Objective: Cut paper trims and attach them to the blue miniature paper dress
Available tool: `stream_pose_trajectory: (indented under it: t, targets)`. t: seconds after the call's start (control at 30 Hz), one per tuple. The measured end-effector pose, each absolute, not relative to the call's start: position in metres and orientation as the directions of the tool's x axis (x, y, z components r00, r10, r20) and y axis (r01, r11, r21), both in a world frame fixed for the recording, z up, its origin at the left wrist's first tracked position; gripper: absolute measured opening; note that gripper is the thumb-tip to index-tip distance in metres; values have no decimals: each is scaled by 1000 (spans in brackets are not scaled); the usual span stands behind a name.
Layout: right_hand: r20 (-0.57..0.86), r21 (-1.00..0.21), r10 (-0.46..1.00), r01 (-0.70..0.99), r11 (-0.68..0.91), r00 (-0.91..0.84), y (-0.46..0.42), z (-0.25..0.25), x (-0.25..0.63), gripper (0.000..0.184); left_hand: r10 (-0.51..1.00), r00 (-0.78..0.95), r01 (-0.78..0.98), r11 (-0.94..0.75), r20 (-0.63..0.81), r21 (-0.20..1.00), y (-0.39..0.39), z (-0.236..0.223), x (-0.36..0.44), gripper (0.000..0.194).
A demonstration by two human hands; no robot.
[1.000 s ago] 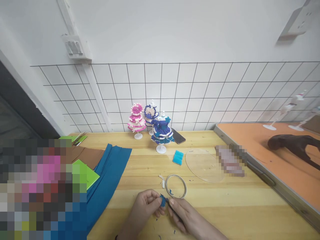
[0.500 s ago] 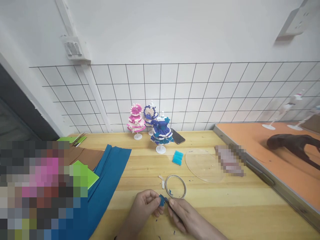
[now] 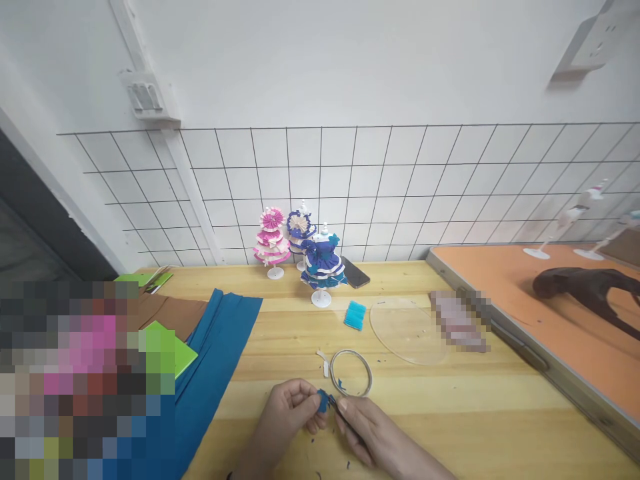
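Observation:
Near the table's front edge, my left hand (image 3: pixel 293 413) pinches a small blue paper piece (image 3: pixel 323 401) between thumb and fingers. Close beside it, my right hand (image 3: pixel 367 427) is closed round small dark scissors (image 3: pixel 353 428), whose tips are at the piece's right edge. The blades are partly hidden, and their exact opening is too small to make out. Tiny blue scraps (image 3: pixel 349 465) lie on the wood below my hands. Just beyond my fingers is a pale tape ring (image 3: pixel 371 373) with a blue scrap inside it.
Three miniature dresses on stands, blue (image 3: pixel 324 260), pink (image 3: pixel 271 245) and purple (image 3: pixel 300 227), stand by the wall near a phone (image 3: pixel 357 274). A turquoise folded piece (image 3: pixel 355 315) and a clear disc (image 3: pixel 400 327) lie nearer. Blue crepe paper (image 3: pixel 225 347) covers the left; an orange board (image 3: pixel 500 280) is right.
My hands stay almost in place, with the scissor tips still at the blue piece. The view has shifted very slightly.

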State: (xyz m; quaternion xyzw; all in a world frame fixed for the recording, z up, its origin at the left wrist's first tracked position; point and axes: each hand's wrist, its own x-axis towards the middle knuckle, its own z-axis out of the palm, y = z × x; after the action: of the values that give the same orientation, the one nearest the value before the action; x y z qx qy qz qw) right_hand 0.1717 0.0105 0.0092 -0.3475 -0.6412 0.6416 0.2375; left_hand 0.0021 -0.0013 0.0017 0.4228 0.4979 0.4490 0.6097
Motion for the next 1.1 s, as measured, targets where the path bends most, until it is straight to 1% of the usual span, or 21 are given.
stream_pose_trajectory:
  t: [0.4, 0.57, 0.67, 0.73, 0.93, 1.1]
  targets:
    - [-110, -991, 760, 127, -37, -641, 12, 4, 173, 48, 970, 97, -97, 231, -221, 968, -2, 3, -1, 21]
    - [-135, -990, 824, 105, -92, -550, 17, -4, 171, 46, 971, 84, -106, 232, -224, 967, -2, 7, 0, 24]
    - [-174, -985, 860, 89, -150, -480, 17, -3, 169, 50, 964, 87, -130, 263, -253, 956, -2, 7, 2, 27]
    - [-186, -982, 857, 77, -170, -480, 17, 0, 167, 52, 960, 93, -134, 276, -266, 952, -2, 6, 4, 28]
    - [-20, -997, 832, -54, -60, -555, 14, 9, 158, 32, 955, 130, -116, 282, -267, 952, -4, -1, 9, 28]
    - [-40, -993, 820, -70, -98, -571, 14, 12, 156, 27, 956, 147, -127, 274, -255, 953, -3, -2, 10, 27]
